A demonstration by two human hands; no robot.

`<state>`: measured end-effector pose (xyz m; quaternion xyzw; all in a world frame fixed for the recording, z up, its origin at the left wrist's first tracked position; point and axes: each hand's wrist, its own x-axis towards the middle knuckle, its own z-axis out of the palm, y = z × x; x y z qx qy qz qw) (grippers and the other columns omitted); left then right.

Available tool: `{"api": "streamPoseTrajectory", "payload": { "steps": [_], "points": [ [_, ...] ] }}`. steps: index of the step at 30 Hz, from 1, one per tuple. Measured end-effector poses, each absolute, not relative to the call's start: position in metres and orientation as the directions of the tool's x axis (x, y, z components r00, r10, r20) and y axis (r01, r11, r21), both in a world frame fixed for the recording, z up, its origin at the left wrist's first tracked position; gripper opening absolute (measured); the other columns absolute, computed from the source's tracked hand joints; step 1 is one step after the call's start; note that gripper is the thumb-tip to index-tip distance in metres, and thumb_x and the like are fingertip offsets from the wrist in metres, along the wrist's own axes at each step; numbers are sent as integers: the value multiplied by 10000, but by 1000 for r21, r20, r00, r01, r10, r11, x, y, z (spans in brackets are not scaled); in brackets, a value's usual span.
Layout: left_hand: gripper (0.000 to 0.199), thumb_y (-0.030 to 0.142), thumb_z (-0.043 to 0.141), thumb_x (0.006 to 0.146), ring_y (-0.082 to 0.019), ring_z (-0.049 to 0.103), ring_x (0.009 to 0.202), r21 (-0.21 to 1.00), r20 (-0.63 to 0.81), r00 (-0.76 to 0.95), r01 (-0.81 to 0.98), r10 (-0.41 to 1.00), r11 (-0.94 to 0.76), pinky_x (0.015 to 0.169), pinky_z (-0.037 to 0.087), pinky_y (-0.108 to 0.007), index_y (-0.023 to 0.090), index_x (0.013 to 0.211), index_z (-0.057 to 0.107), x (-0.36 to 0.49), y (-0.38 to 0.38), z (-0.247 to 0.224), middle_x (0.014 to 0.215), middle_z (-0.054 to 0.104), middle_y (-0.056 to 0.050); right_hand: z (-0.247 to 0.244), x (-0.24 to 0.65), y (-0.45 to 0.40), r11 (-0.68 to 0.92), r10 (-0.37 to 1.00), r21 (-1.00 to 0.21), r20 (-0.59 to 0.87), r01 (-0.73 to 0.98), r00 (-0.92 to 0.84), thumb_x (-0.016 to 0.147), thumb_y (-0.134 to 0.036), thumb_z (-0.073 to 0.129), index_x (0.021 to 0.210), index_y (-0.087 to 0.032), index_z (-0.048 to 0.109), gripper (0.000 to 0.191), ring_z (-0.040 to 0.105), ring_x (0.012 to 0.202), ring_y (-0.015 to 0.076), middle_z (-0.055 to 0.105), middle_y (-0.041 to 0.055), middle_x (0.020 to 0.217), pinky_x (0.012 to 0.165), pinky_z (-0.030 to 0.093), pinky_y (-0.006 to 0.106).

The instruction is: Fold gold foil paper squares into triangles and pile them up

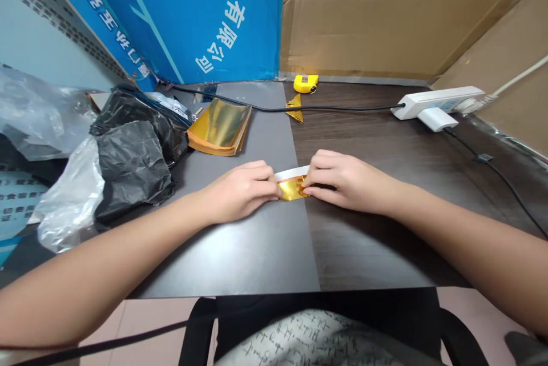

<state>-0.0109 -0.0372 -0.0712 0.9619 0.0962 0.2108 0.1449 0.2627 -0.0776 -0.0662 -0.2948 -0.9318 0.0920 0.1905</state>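
Both hands meet over the middle of the desk around a small gold foil sheet (293,188) with a white strip along its far edge. My left hand (252,190) pinches the sheet's left end, its fingers curled together. At the right end, the fingers of my right hand (331,180) are closed on the foil, and they hide part of it. A stack of gold foil sheets (220,126) lies farther back on the left. Behind the hands rests a folded gold piece (295,109), with a black cable across it.
A yellow tape measure (305,84) sits against the cardboard wall (359,29). At the back right is a white power strip (440,101) with plugs and cables. Crumpled black plastic (132,160) and clear plastic bags (38,115) cover the desk's left side.
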Motion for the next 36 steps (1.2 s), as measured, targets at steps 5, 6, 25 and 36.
{"api": "streamPoseTrajectory", "payload": {
  "steps": [5, 6, 25, 36],
  "points": [
    [249, 310, 493, 1041, -171, 573, 897, 357, 302, 911, 164, 279, -920, 842, 459, -310, 170, 925, 663, -6, -41, -71, 959, 688, -63, -70, 252, -82, 793, 569, -444, 294, 417, -768, 964, -80, 482, 1074, -170, 687, 249, 552, 938, 189, 617, 88, 990, 843, 503, 332],
    [261, 312, 477, 1048, -170, 571, 891, 365, 297, 910, 171, 288, -915, 840, 454, -309, 171, 926, 658, -6, -41, -71, 947, 686, -61, -70, 251, -82, 787, 572, -460, 294, 411, -766, 956, -82, 491, 1078, -171, 687, 248, 550, 931, 189, 614, 86, 984, 840, 500, 334],
    [272, 405, 554, 1011, -171, 490, 777, 310, 295, 850, 348, 437, -885, 719, 356, -315, 182, 900, 663, -9, -42, -72, 816, 606, -22, -77, 229, -88, 717, 686, -429, 293, 550, -666, 997, -237, 524, 836, -171, 583, 183, 451, 807, 180, 558, 58, 848, 743, 392, 321],
    [272, 349, 459, 1027, -194, 455, 785, 277, 176, 785, 539, 594, -795, 732, 301, -358, 181, 870, 605, -1, -55, -71, 826, 589, -21, -81, 225, -86, 682, 730, -459, 372, 569, -574, 955, -176, 537, 722, -172, 521, 234, 474, 781, 155, 500, 55, 867, 705, 415, 304]
  ]
}}
